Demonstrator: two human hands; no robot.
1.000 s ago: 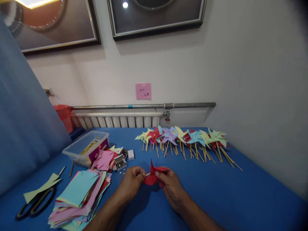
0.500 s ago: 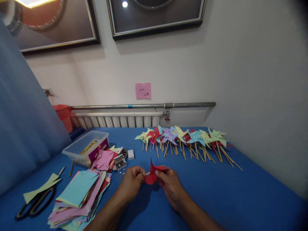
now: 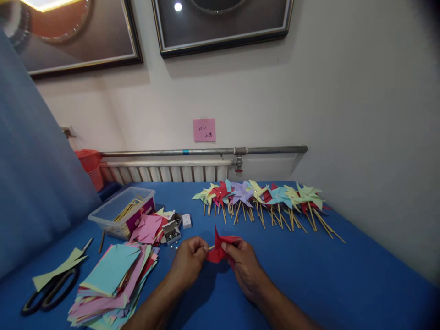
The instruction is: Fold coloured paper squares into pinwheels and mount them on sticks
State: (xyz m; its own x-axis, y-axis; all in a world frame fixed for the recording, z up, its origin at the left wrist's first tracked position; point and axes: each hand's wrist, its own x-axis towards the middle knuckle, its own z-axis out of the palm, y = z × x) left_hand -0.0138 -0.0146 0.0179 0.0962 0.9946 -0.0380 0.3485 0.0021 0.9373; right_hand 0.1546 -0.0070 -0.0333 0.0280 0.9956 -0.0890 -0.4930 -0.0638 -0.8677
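Observation:
Low over the blue table (image 3: 343, 284), both my hands work on a red paper pinwheel (image 3: 217, 250). My left hand (image 3: 188, 261) is closed in a pinch on the end of a thin wooden stick (image 3: 211, 248) that pokes toward the red paper. My right hand (image 3: 243, 266) is closed on the folded red paper itself, thumb on top. Part of the paper is hidden under my right fingers.
A row of finished coloured pinwheels (image 3: 264, 197) on sticks lies at the back. To the left are a stack of coloured paper squares (image 3: 113, 279), black scissors (image 3: 46, 291), a clear tub of sticks (image 3: 122, 211) and a small box of pins (image 3: 172, 233). A radiator and pipe run along the wall.

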